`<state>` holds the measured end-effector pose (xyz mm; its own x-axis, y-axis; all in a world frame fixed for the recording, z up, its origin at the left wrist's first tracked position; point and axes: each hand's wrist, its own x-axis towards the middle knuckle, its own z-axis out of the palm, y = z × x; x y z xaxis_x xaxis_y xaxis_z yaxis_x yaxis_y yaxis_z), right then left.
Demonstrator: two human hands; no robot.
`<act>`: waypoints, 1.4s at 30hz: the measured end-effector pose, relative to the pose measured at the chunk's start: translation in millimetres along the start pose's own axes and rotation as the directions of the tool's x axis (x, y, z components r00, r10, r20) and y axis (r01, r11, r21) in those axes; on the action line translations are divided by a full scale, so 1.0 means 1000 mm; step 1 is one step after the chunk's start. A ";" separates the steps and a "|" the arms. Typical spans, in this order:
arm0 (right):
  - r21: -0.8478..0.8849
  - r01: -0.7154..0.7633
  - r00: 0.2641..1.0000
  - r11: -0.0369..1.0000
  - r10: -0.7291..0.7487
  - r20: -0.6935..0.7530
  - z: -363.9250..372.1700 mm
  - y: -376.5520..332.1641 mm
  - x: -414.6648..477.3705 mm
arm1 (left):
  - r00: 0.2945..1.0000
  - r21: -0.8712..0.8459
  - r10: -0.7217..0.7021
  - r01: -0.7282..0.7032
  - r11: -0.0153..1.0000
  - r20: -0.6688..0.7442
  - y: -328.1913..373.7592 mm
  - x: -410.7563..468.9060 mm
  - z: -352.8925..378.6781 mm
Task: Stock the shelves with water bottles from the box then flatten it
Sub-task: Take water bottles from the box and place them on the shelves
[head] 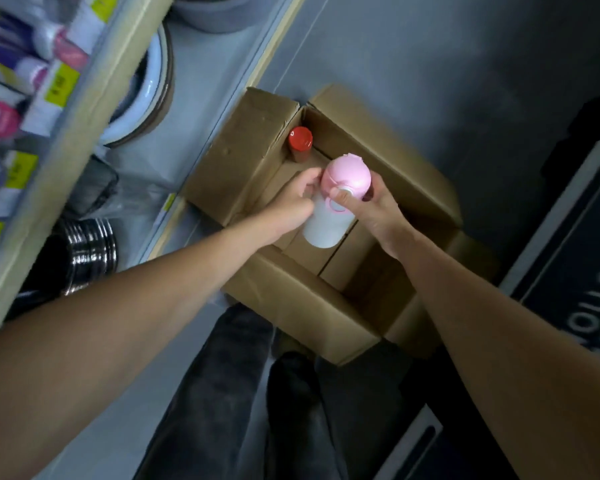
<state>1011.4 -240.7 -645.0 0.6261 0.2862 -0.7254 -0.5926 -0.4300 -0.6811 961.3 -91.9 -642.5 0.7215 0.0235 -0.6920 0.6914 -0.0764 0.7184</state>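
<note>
Grey floor (430, 64) fills the aisle under my camera, and on it stands the open cardboard box (253, 161) with its flaps folded outward; the box is just beside the foot of the shelf (84, 98) that runs along the left side. I see both hands over the open box, and together they hold one water bottle (323, 226) with a white body and a pink lid; the bottle is tilted, its lid toward the far side of the box. The left hand (291, 202) has its fingers curled round the upper part of the white body from the left; the right hand (374, 209) holds the pink lid from the right, its thumb on the round button at the front, its other fingers mostly hidden behind the lid. In the far corner of the box stands a red-capped bottle (301, 138), upright and apart from the hands. Under the held bottle there is brown cardboard inside the box; I cannot tell if it is smaller cartons or inner flaps. The goods on the shelf are blurred; I can make out yellow price labels (61, 84) on the edge, a pale bowl (153, 88) lower down and shiny steel containers (87, 254) near the floor. At the right lies a dark mat (568, 254) with white letters; at the bottom are legs (205, 393) in dark trousers.
</note>
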 end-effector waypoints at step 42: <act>-0.306 0.627 0.457 0.716 -0.021 0.889 0.454 -0.100 -0.699 | 0.558 -0.305 -0.081 -0.321 0.897 -0.826 -0.125 -0.877 -0.095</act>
<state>403.1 -8.8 -114.9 -0.1522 0.9011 -0.4060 0.1235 -0.3902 -0.9124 245.6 -8.5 -118.3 0.3759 0.8427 -0.3853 0.3993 0.2280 0.8880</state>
